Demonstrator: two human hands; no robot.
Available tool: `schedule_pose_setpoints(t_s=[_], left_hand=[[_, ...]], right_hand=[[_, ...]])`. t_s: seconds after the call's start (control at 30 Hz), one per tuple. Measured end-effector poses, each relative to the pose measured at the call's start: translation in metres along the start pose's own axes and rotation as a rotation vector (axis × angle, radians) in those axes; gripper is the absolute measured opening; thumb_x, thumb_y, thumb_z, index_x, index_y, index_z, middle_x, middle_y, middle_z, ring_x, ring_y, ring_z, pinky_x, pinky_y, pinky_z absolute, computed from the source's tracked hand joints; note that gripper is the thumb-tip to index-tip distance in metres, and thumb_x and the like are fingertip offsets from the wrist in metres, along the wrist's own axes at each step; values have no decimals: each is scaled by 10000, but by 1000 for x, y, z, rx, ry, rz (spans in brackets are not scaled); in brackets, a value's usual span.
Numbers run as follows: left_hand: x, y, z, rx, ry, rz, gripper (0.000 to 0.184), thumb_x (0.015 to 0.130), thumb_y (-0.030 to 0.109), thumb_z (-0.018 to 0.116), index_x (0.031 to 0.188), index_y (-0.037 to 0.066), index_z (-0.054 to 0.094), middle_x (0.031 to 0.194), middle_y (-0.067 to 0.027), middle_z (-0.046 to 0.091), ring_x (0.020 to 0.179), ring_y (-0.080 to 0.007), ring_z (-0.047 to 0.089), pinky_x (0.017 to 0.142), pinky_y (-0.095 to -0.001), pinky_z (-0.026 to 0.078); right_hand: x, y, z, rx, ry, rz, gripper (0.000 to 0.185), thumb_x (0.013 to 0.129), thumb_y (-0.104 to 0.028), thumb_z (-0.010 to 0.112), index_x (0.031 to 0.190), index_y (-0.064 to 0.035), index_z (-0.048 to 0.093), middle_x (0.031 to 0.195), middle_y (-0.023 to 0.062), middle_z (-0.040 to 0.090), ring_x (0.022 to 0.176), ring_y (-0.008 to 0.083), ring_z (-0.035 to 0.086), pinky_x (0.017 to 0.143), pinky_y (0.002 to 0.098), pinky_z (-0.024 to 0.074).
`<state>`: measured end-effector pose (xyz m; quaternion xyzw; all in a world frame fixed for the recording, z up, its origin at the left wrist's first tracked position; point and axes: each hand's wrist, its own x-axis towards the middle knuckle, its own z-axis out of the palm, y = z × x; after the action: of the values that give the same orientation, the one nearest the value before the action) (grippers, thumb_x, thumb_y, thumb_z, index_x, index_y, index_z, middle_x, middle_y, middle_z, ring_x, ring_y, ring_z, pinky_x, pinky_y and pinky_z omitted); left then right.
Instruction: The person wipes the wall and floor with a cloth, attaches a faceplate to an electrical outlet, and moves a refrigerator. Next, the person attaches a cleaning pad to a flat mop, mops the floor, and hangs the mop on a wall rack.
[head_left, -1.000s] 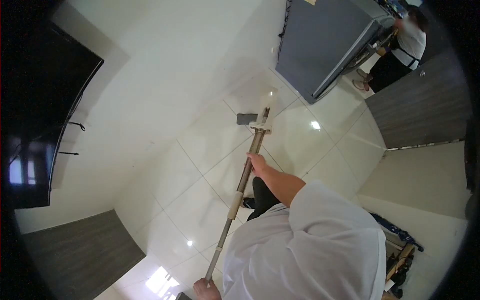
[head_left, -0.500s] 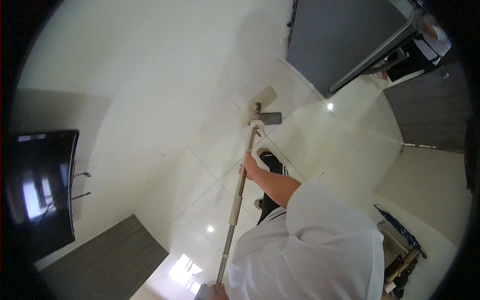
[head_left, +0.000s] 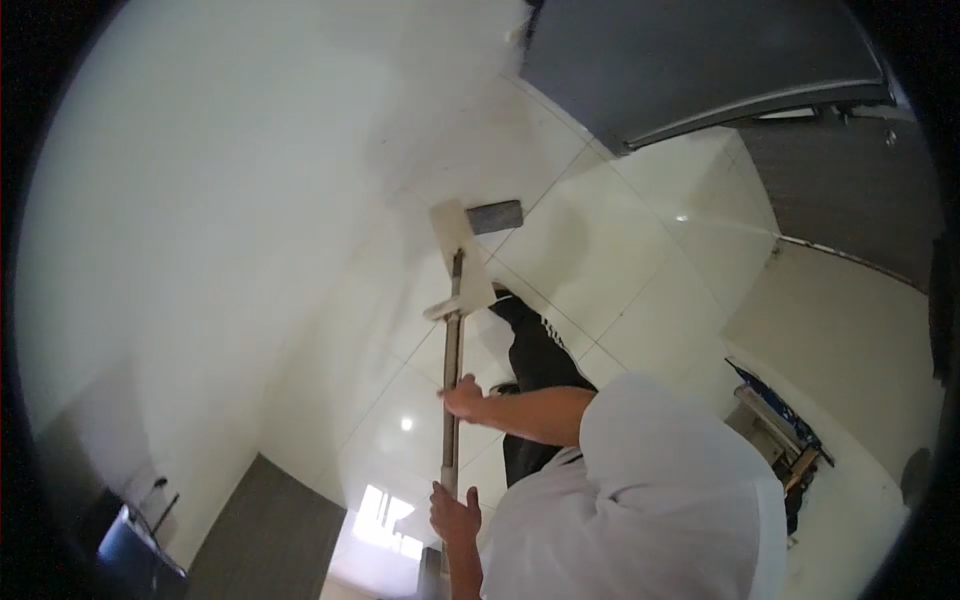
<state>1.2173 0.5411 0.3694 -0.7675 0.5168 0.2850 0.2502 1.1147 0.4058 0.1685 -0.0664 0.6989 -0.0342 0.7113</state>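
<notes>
A flat mop with a long pole (head_left: 452, 350) runs up the middle of the view. Its beige plate (head_left: 462, 255) is tilted at the pole's far end, and a pale sliding collar (head_left: 442, 309) sits on the pole below it. Beside the plate, a dark grey mop pad (head_left: 495, 217) lies on the floor. Midway down the pole my right hand (head_left: 463, 399) is closed around it. Lower down, my left hand (head_left: 455, 517) grips the pole with the thumb pointing up. The pole's lower end is mostly hidden behind this hand and forearm.
A dark grey door (head_left: 700, 65) stands at the upper right, with dark panelling (head_left: 845, 190) beyond it. Dark wooden furniture (head_left: 260, 530) and a screen (head_left: 140, 550) are at lower left. A small stand (head_left: 775, 430) with a folded umbrella is at right. Glossy tiles cover the floor.
The mop plate has come back towards me and turned, apart from the grey pad on the floor. Both hands have shifted on the pole; the person behind the door is out of view.
</notes>
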Motion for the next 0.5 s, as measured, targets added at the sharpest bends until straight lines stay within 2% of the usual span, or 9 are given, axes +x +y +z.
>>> schedule_pose_setpoints(t_s=[0.07,0.1,0.17,0.2,0.27,0.3,0.37,0.43,0.5], left_hand=[[32,6,12,9,67,96,695,865,426,648,1376,4,438,1161,-227,599,1094,-410,569,928,-499,451],[44,16,4,-42,-86,-59,639,867,427,653,1313,2,482,1064,-219,630,1035,-421,595,899,-504,469],[74,17,15,-98,-233,-193,588,868,427,658,1251,0,526,966,-211,661,977,-432,621,869,-508,486],[84,-20,45,-210,-249,-208,530,875,447,648,1145,0,559,854,-195,658,857,-425,636,774,-495,507],[99,-38,74,-502,-323,-323,505,886,498,621,972,1,593,691,-157,641,653,-368,645,597,-448,513],[101,-29,70,-683,-376,-421,526,891,528,604,906,2,595,641,-134,626,568,-318,638,514,-413,498],[111,-48,113,-662,-361,-389,565,893,580,572,792,24,575,561,-76,583,453,-199,577,418,-345,440],[122,-39,130,-608,-331,-444,438,921,455,610,813,36,544,530,-27,521,414,-142,501,406,-297,406],[116,-90,188,-545,-400,-275,314,942,306,602,1102,36,613,814,-68,644,720,-200,626,615,-333,509]], right_hand=[[-13,-3,-8,18,-44,4,655,847,-380,729,1212,58,408,952,220,627,750,282,671,505,341,534],[-11,2,-15,30,-29,11,655,847,-380,729,1212,58,408,952,220,627,750,282,671,505,341,534],[13,0,-46,-11,-528,-96,586,852,-448,718,1066,66,538,837,170,645,752,236,669,556,326,530],[46,8,-56,-353,-677,-296,725,842,-663,590,883,57,663,842,149,691,802,254,677,716,412,538],[105,18,-92,-577,-712,-291,859,823,-778,475,911,45,702,938,150,711,820,248,683,826,420,513],[149,22,-116,-711,-611,-392,752,868,-704,499,821,23,687,827,183,690,761,299,663,742,434,512],[235,24,-166,-980,-197,-401,673,880,-596,538,862,63,677,881,282,669,869,425,655,817,471,516],[304,1,-211,-986,201,-309,564,891,-451,593,1174,37,580,1116,246,642,1086,393,610,900,470,507],[388,-23,-240,-1088,403,-265,492,915,-334,593,1273,-16,483,1200,205,584,1105,357,595,911,461,498]])
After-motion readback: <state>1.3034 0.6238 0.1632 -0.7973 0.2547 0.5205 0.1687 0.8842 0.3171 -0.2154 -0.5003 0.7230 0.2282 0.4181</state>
